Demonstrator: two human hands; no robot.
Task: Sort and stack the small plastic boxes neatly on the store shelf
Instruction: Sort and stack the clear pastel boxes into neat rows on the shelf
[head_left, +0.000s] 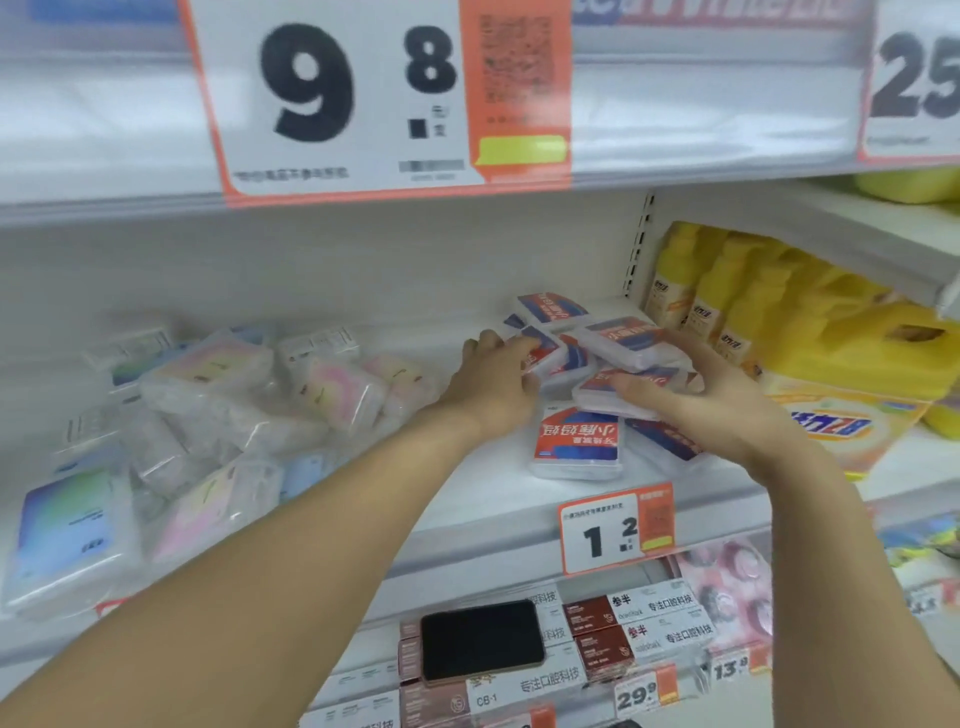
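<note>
- My left hand (493, 376) reaches forward on a bare, outstretched arm, fingers curled.
- My right hand (691, 400) lies palm-down alongside it, fingers extended leftward.
</note>
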